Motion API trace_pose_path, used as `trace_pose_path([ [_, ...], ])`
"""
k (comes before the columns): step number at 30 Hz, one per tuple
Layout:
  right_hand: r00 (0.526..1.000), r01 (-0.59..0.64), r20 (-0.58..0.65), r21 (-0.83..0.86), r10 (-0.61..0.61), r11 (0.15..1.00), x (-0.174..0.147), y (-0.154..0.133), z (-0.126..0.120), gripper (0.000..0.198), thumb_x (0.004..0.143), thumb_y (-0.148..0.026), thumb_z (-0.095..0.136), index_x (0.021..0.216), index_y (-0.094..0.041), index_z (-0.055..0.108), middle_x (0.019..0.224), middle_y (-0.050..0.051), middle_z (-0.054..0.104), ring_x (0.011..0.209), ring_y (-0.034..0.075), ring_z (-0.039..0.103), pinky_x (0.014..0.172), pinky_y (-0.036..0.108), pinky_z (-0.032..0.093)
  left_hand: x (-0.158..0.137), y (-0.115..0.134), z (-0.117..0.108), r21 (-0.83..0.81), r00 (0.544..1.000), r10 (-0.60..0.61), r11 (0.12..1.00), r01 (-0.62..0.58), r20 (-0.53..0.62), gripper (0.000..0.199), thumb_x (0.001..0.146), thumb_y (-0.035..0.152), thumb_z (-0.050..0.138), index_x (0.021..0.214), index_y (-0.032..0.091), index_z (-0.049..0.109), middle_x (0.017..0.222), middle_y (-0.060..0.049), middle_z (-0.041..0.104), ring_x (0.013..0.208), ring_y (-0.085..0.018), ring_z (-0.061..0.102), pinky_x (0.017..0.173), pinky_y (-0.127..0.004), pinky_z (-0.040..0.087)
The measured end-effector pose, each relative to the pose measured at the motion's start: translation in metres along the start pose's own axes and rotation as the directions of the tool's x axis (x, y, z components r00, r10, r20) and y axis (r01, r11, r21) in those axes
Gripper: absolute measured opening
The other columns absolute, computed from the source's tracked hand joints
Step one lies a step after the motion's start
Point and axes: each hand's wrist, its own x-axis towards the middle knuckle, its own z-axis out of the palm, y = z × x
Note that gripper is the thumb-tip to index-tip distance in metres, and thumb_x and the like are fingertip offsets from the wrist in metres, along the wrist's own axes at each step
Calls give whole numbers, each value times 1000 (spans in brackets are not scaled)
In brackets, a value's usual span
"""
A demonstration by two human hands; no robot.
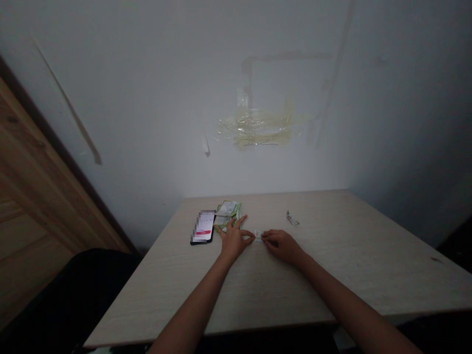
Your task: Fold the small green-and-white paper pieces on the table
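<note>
A small whitish piece with pale green on it, which looks like folded paper or wrapper, is held low over the table between my two hands. My left hand pinches its left end between thumb and forefinger, the other fingers spread. The right end is gripped by the bent fingers of my right hand. Just beyond my left hand lie several green-and-white printed papers or packets, partly hidden by its fingers. A phone with a lit screen lies left of them.
A crumpled or twisted bit of similar printed paper lies to the right, past my right hand. The pale wooden table meets a wall bearing tape marks. A wooden panel and something dark stand at left.
</note>
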Motion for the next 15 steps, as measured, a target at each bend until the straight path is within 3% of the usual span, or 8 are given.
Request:
trace_pose_path([
  [15, 1000, -3, 14, -29, 3, 1000, 1, -3, -2, 24, 88, -21, 54, 97, -23, 76, 105, 5, 74, 95, 18, 68, 93, 32, 51, 2, -2, -1, 89, 999, 16, 996, -18, 30, 23, 79, 53, 66, 102, 56, 69, 157, 13, 31, 144, -40, 19, 101, -80, -12],
])
